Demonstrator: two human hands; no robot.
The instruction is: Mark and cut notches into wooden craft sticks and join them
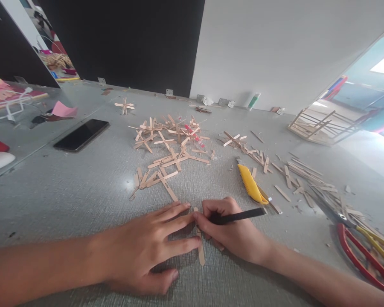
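Observation:
My left hand (150, 245) lies flat on the grey table with fingers spread, its fingertips pressing down a wooden craft stick (200, 251) that lies lengthwise between my hands. My right hand (230, 228) is closed around a black pen (240, 216), whose tip meets the stick near its far end. The pen's free end points right. A pile of loose craft sticks (168, 147) lies just beyond my hands.
A yellow utility knife (251, 184) lies right of the pile. Cut stick pieces (301, 175) scatter toward red-and-yellow-handled snips (361, 243) at the right edge. A black phone (81, 134) lies at the left. A stick frame (320, 125) stands at the back right.

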